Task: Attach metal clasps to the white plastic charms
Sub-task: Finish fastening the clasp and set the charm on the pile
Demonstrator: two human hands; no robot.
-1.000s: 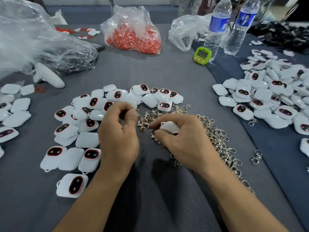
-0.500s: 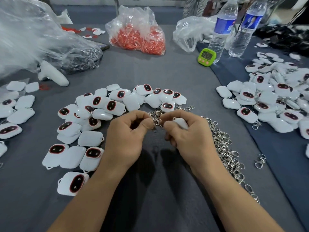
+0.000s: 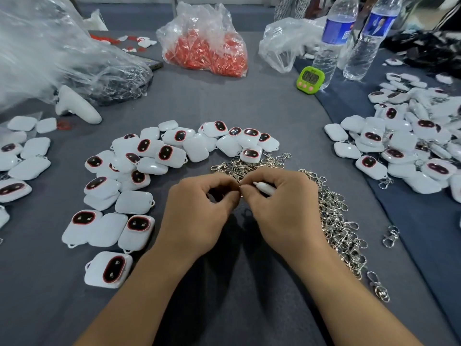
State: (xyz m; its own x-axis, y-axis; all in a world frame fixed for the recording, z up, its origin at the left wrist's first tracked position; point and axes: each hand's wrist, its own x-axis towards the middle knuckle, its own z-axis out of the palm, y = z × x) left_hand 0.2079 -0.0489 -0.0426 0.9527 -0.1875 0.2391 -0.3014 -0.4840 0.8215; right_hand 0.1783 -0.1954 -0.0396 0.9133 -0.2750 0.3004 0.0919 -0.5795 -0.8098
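I see R hand gripping a white charm just beside the clasp pile; L hand pinches smth tiny, prob. a clasp.

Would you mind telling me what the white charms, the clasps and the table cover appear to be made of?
White charms: likely moulded plastic, glossy; smooth rounded shells with soft highlights.
Clasps: metal, seemingly polished silver-tone; bright glints across the pile.
Table cover: looks like grey fabric, matt; no shine, weave too fine to confirm.
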